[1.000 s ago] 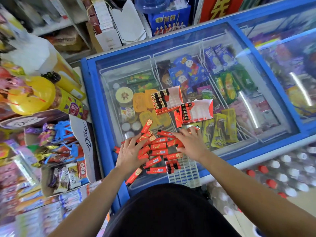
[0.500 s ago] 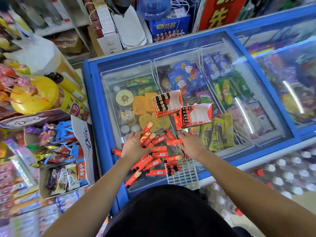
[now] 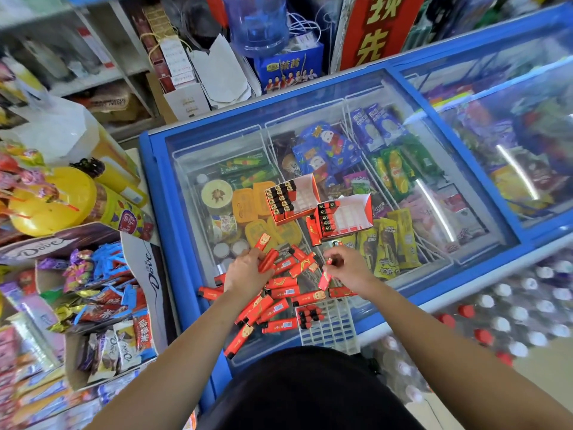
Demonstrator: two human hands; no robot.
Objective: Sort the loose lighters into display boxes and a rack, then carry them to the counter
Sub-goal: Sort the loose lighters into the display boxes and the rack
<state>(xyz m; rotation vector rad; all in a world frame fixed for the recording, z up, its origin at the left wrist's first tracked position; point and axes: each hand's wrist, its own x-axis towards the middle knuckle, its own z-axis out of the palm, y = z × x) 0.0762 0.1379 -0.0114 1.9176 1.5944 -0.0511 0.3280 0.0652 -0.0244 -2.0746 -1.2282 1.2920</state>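
Several loose red lighters (image 3: 280, 297) lie scattered on the glass lid of a blue freezer (image 3: 183, 243). My left hand (image 3: 248, 271) grips a couple of red lighters at the pile's left side. My right hand (image 3: 348, 268) pinches one red lighter (image 3: 325, 279) lifted off the pile's right edge. Two red display boxes, the left box (image 3: 305, 197) and the right box (image 3: 350, 217), stand beyond the pile, each holding a row of black-topped lighters. A white plastic rack (image 3: 333, 325) lies near me with a few lighters in its top corner.
Candy and chocolate display cartons (image 3: 93, 290) crowd the left side by the freezer. A yellow lollipop tub (image 3: 52, 203) sits beyond them. Bottled drinks with white and red caps (image 3: 511, 315) stand low at the right. Shelves and a water jug (image 3: 257, 23) are behind the freezer.
Both hands went from lying flat on the pile to closing on lighters. My left hand gathered a couple, and my right hand lifted one off the pile.
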